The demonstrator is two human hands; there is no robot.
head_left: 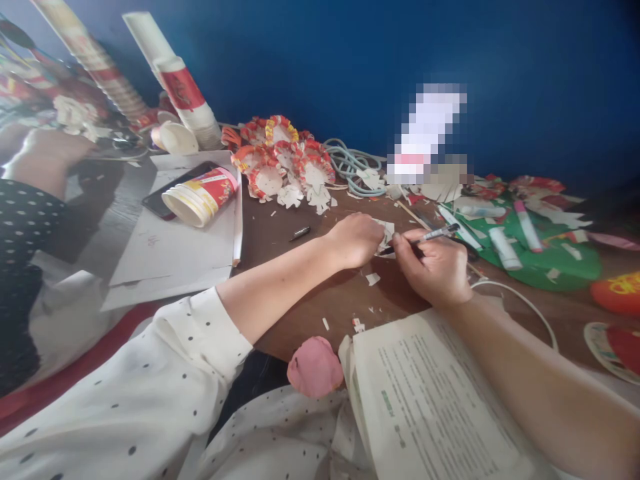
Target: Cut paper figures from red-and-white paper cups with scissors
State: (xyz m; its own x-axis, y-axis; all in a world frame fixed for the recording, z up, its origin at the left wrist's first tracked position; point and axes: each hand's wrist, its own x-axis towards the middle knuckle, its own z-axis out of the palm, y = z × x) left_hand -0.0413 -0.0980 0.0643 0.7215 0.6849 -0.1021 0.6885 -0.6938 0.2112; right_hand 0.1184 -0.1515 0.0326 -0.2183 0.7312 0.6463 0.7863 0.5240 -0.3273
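The person's right hand (433, 263) is closing its grip around a pen (440, 232), the tip slanting down toward a small white paper piece (389, 231) on the brown tabletop (345, 293). The left hand (356, 240) is resting curled against that same piece; its fingertips are hiding, so I can't tell whether its grip is pinching or only pressing. A black pen cap (300, 233) is lying near the left wrist. Beyond the hands, ruffled red-and-white paper flowers (285, 157) are clustering beside a coiled pale cable (350, 167). Nested paper cups (215, 193) are lying sideways, toward the left. A printed booklet (420, 400) is sitting below the right forearm, while a pink disc (315, 367) is lying just beside it.
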